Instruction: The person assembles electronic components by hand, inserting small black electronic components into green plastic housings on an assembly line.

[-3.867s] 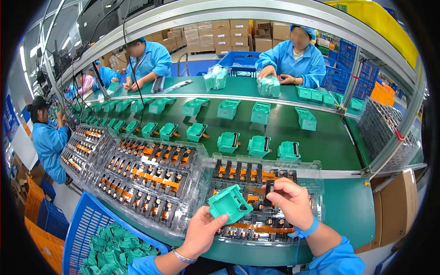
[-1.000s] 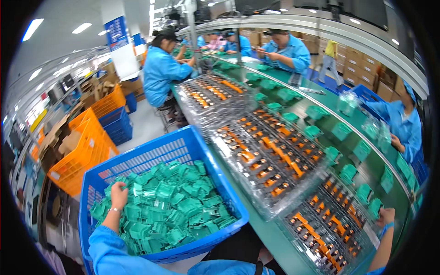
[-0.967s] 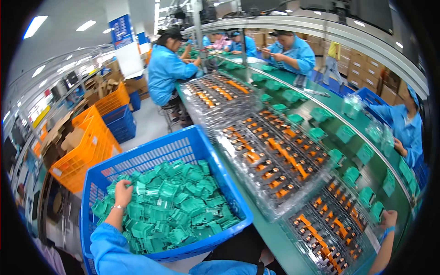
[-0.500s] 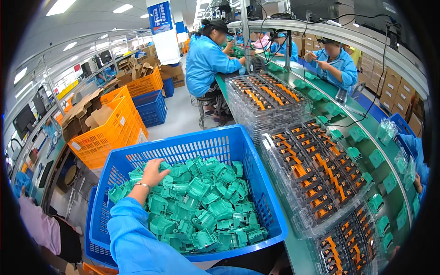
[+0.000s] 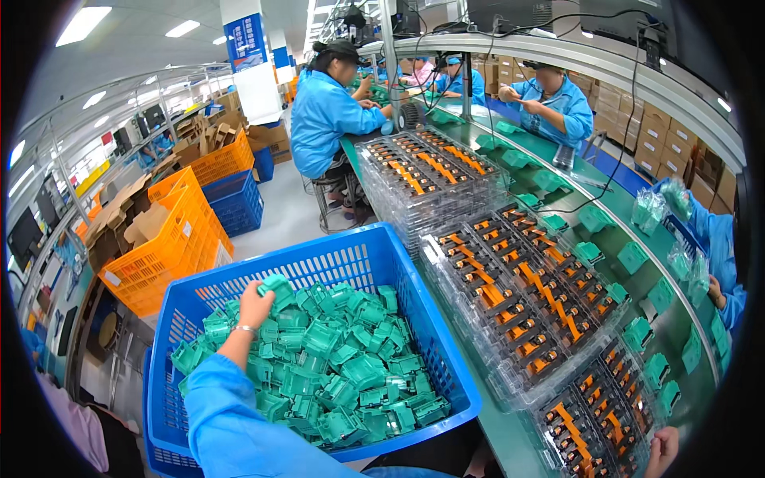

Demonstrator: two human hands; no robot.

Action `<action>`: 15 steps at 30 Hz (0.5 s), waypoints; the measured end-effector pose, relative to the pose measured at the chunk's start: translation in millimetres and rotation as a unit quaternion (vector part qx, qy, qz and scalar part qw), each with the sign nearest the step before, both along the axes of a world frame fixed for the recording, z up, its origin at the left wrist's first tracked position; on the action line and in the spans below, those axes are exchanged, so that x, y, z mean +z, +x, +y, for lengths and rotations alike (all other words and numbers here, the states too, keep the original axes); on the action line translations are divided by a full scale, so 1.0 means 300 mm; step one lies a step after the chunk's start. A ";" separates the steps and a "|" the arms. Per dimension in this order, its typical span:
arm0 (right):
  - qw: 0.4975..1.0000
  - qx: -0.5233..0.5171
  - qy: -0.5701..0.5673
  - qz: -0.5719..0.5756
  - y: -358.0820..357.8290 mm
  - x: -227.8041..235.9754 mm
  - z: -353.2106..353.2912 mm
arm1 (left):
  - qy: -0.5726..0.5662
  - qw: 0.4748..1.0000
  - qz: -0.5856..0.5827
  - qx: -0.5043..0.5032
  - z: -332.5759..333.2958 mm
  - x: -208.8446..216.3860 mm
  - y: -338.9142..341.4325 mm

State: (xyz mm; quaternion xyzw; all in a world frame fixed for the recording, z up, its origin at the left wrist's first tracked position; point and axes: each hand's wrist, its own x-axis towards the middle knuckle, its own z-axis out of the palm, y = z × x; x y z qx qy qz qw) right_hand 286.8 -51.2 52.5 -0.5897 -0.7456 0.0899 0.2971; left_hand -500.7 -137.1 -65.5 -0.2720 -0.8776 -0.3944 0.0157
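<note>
My left hand point(image 5: 255, 306) is over the blue crate, closed on a green plastic housing point(image 5: 277, 290) lifted at the top of the heap. Many similar green plastic housings point(image 5: 343, 350) lie jumbled beneath it. The blue crate point(image 5: 443, 414) has slotted walls and sits left of the workbench. Low at the right rim, my right hand point(image 5: 663, 451) shows only in part, its fingers curled beside the nearest clear tray point(image 5: 594, 422). Whatever it may hold is hidden.
Clear trays of black and orange parts point(image 5: 522, 295) are stacked along the bench, with another tray stack point(image 5: 434, 171) behind. Green housings line the green conveyor point(image 5: 606, 247). Co-workers in blue sit around the line. Orange crates point(image 5: 167, 247) with cardboard stand at left.
My left hand has closed on a green housing; it was spread over the heap before. My right hand has come into view at the lower right. The whole view has shifted slightly.
</note>
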 end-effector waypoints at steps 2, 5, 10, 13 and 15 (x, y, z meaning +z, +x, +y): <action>1.000 0.003 -0.010 0.016 -0.013 -0.006 0.019 | 0.191 0.946 -0.260 -0.031 -0.023 0.081 0.059; 0.999 0.017 0.021 0.043 -0.016 -0.071 0.037 | 0.322 0.817 -0.442 -0.181 0.013 0.157 0.239; 0.992 0.026 0.092 0.078 -0.075 -0.098 0.029 | 0.311 0.710 -0.587 -0.233 0.177 0.302 0.680; 0.992 0.067 0.090 0.057 -0.070 -0.086 0.058 | 0.258 0.689 -0.617 -0.280 0.171 0.356 0.884; 0.993 0.043 0.084 0.068 -0.044 -0.071 0.037 | 0.212 0.657 -0.646 -0.326 0.203 0.359 0.980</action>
